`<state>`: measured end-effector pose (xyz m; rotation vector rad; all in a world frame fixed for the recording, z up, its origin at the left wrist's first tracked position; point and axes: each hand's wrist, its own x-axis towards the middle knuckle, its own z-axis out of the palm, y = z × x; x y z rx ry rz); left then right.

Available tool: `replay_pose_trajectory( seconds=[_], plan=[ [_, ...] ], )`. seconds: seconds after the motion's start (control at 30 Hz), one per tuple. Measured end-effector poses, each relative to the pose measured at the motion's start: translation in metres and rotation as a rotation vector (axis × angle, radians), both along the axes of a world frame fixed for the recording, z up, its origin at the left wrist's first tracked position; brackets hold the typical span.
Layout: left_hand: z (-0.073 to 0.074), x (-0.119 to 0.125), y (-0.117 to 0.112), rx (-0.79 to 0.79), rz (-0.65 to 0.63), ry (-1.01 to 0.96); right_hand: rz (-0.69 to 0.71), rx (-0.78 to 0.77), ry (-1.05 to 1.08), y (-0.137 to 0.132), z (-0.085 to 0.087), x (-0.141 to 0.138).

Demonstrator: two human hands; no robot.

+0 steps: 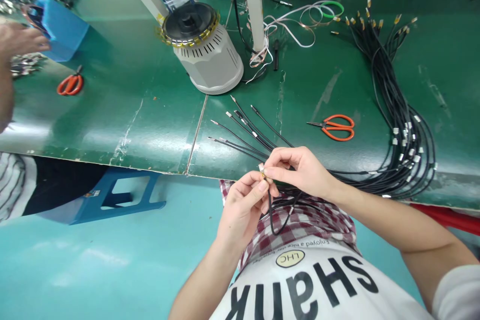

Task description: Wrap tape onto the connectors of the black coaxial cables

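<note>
Just over the table's front edge, both my hands meet at the end of a black cable (275,233). My left hand (245,202) grips the cable just below its small metal-tipped connector (261,167), thumb against fingers. From the right, my right hand (300,170) pinches at this connector, with a bit of yellow at the fingertips. The cable hangs in a loop over my lap. Several loose cable ends (243,130) fan out on the table beyond my hands. To the right lies a thick bundle of black cables (403,130) with white labels.
Orange-handled scissors (325,124) lie ahead of my right hand. A grey round dispenser (213,62) carries yellow tape pieces around its top. White posts (253,5) rise behind it. At left are another person's hand (22,40), a blue holder (69,32), scissors (71,84) and a blue stool (108,197).
</note>
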<state>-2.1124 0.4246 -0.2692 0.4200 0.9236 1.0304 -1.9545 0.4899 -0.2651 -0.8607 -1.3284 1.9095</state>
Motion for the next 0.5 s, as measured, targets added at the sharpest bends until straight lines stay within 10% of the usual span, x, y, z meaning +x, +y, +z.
replay_pose_trajectory(
  seconds=[0.2,0.5],
  plan=[
    [0.003,-0.003,-0.002,0.043,0.007,0.064,-0.052,0.138,-0.106,0.001,0.003,0.002],
    [0.003,-0.006,-0.001,0.076,-0.114,-0.017,0.321,-0.282,0.125,0.021,0.003,0.004]
  ],
)
